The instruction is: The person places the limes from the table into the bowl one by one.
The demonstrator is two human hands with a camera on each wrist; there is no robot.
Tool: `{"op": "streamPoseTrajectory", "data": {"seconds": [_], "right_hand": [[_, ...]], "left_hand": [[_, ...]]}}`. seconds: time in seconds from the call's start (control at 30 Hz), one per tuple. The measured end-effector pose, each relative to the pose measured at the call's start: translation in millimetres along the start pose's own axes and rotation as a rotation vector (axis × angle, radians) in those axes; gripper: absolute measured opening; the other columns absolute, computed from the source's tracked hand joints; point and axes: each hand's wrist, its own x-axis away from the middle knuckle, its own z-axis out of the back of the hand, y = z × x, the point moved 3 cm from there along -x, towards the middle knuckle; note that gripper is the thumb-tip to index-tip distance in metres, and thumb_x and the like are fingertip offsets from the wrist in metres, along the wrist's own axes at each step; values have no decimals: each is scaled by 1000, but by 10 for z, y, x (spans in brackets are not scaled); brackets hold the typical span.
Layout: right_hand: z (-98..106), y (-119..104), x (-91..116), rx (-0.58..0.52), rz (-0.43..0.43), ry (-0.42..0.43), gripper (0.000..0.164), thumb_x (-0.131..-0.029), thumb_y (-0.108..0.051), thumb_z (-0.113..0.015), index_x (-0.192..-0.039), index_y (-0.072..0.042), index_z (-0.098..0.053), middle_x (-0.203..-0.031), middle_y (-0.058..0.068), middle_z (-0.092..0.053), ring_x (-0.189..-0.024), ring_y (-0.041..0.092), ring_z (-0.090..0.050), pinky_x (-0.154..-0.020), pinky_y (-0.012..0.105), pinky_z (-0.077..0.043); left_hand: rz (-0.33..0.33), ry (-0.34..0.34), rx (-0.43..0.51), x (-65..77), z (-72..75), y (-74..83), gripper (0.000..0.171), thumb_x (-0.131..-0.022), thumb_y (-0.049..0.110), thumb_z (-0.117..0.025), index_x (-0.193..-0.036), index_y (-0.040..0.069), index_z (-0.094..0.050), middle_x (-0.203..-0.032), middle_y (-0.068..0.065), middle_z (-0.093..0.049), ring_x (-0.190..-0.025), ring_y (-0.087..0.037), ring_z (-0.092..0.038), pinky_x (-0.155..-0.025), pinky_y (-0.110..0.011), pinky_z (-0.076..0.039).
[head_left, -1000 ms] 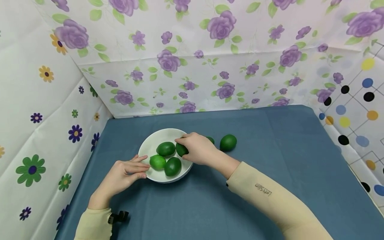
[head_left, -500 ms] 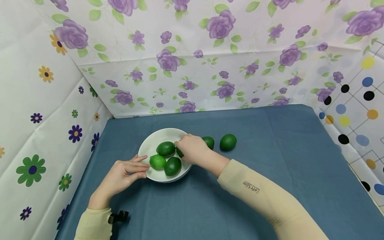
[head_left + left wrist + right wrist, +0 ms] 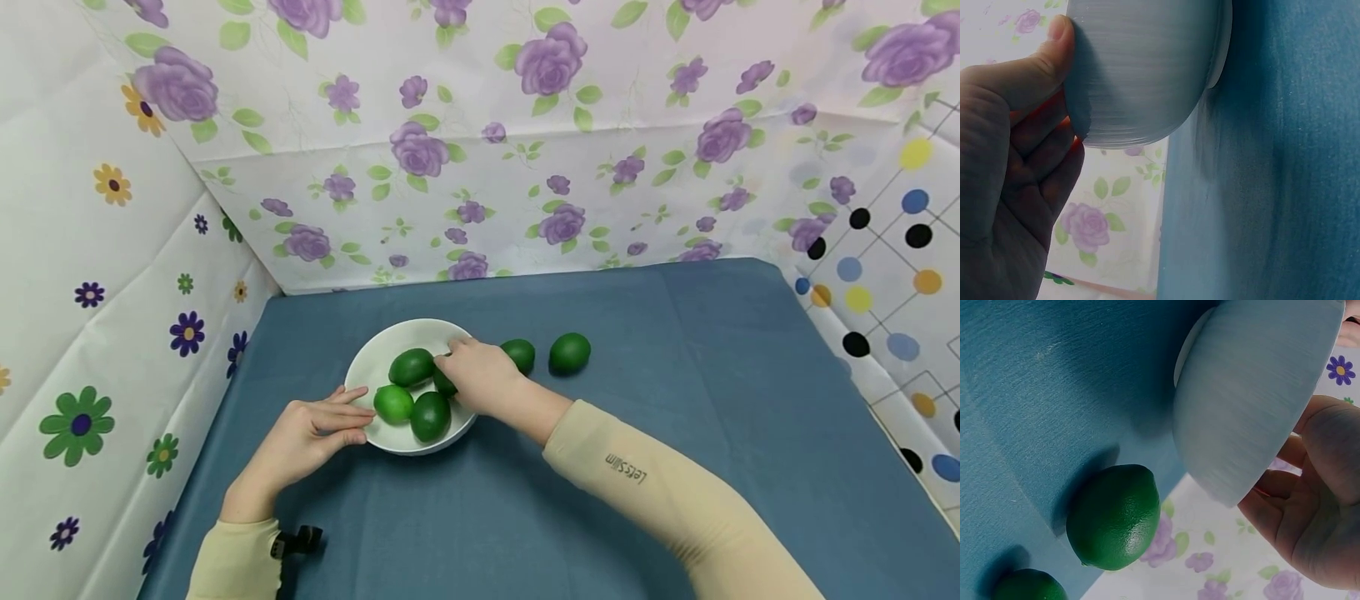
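Note:
A white bowl holds several limes, among them a bright green lime and darker ones, a rear lime and a front lime. My left hand pinches the bowl's left rim; in the left wrist view the thumb lies at the outer wall and the fingers reach over the inside. My right hand reaches over the right rim and grips a dark green lime inside the bowl, mostly hidden under the fingers.
Two dark green limes lie on the blue cloth right of the bowl: a nearer lime, partly behind the right hand, and a farther lime. Flowered sheets rise behind and at the left of the blue table; a dotted sheet stands at the right.
My right hand has moved a little left and lower into the bowl with its lime, uncovering more of the nearer table lime. The rear lime has shifted slightly. The left hand stays at the rim.

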Motion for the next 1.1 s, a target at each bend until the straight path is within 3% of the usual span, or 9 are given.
{"op": "streamPoseTrajectory", "data": {"seconds": [0.4, 0.57, 0.8, 1.1], "right_hand": [[-5, 38, -9, -44, 17, 8, 50, -99, -23, -81, -147, -19, -67, -135, 11, -66, -120, 27, -67, -87, 40, -66], [18, 60, 4, -98, 33, 17, 52, -99, -26, -82, -148, -19, -67, -137, 11, -65, -117, 26, -70, -84, 40, -67], [87, 78, 25, -111, 44, 24, 49, -100, -25, -80, -147, -17, -68, -143, 13, -65, -120, 29, -70, -91, 42, -66], [65, 111, 52, -132, 56, 53, 42, -101, -25, -79, -142, -19, -71, -123, 6, -68, -104, 24, -72, -78, 37, -65]], "left_hand": [[-8, -6, -6, 1, -8, -27, 30, -80, 2, -92, -109, 3, -86, -109, -1, -82, -129, -28, -68, -125, -20, -35], [6, -8, -5, 13, -9, -42, 30, -80, 3, -93, -109, 4, -86, -109, 0, -82, -130, -22, -67, -125, -20, -35], [13, 3, -16, 21, -4, -62, 31, -79, 3, -93, -109, 5, -86, -109, 3, -81, -131, -19, -67, -124, -20, -36], [23, -5, -5, 21, -18, -64, 30, -80, 3, -92, -110, 4, -86, -111, 2, -81, -131, -21, -66, -124, -20, -35]]}}
